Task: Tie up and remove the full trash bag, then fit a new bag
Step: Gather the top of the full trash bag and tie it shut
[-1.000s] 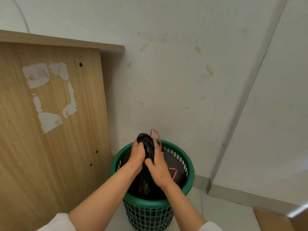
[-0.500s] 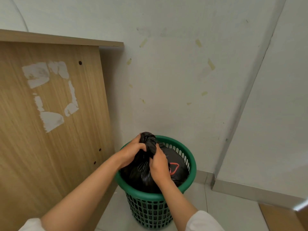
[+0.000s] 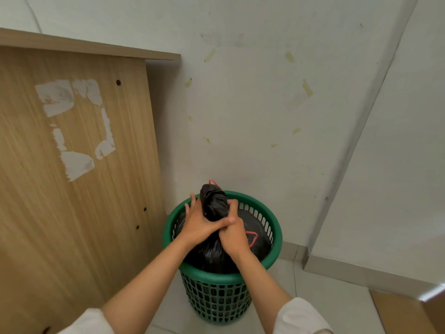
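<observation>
Low in the centre of the frame, a black trash bag (image 3: 214,206) sits inside a green basket (image 3: 224,276) on the floor, its top gathered into a twisted neck that stands above the rim. The left hand (image 3: 198,225) wraps the neck from the left, thumb across the front and fingers (image 3: 190,203) partly spread behind. The right hand (image 3: 234,233) grips it just below, fingers curled round the plastic. This bunching probably keeps the mouth closed for knotting. A red drawstring (image 3: 251,238) loop lies loose on the bag at right, another peeking above the neck. No new bag is visible.
</observation>
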Motion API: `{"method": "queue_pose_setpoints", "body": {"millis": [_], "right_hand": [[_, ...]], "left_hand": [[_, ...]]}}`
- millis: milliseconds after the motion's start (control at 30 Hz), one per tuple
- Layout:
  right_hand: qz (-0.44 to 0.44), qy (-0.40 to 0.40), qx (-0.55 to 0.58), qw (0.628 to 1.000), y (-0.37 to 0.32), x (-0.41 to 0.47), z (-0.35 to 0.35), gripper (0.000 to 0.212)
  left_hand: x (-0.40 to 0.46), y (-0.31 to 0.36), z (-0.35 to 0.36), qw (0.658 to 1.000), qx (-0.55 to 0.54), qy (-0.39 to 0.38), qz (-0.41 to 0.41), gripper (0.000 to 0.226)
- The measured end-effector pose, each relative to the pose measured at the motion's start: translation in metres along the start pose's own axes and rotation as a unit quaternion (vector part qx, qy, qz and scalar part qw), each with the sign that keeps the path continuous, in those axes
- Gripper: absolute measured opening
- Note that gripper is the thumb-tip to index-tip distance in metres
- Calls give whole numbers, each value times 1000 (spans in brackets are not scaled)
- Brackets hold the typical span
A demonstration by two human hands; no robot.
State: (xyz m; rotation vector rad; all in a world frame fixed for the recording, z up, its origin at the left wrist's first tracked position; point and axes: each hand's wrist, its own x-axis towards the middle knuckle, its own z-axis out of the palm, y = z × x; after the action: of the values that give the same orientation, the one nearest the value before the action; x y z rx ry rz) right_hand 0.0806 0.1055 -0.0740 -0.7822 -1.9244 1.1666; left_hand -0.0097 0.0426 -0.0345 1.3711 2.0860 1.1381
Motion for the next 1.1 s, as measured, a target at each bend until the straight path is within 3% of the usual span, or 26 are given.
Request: {"method": "queue_pose_setpoints", "body": {"millis": [133, 200, 300, 400, 467, 500, 567, 633, 700, 767, 867, 967, 1100], "right_hand": [[-6, -25, -12, 1000, 0, -2, -1, 46], [-22, -6, -7, 1000, 3, 0, 3, 44], [-16, 15, 18, 1000, 6, -2, 2, 47], [17, -9, 34, 999, 7, 1, -3, 45], [64, 9, 147, 987, 1, 4, -7, 25], [98, 56, 247, 962, -2, 7, -10, 13], [149, 157, 356, 909, -7, 14, -21, 12], [153, 179, 254, 938, -7, 25, -31, 20], [149, 110, 102, 977, -4, 33, -34, 48], [126, 29, 5, 992, -9, 36, -31, 51], [61, 3, -1, 998, -25, 37, -27, 21], [68, -37, 87, 993, -34, 32, -28, 29], [18, -59, 24, 998, -32, 27, -32, 22]], "left_hand": [[15, -2, 18, 993, -75, 65, -70, 83], [24, -12, 26, 983, -121, 99, -101, 73], [25, -13, 30, 961, -166, 174, -134, 35], [25, -13, 31, 952, -182, 194, -154, 27], [25, -11, 31, 946, -187, 206, -165, 24], [25, -12, 32, 942, -195, 215, -170, 24], [25, -14, 33, 936, -207, 223, -177, 25], [26, -16, 35, 938, -207, 212, -182, 24], [26, -18, 36, 941, -210, 200, -175, 23], [25, -17, 35, 946, -193, 201, -165, 23], [22, -13, 34, 953, -154, 220, -144, 29], [21, -8, 35, 959, -118, 223, -129, 32], [24, -12, 36, 964, -85, 221, -119, 32]]}}
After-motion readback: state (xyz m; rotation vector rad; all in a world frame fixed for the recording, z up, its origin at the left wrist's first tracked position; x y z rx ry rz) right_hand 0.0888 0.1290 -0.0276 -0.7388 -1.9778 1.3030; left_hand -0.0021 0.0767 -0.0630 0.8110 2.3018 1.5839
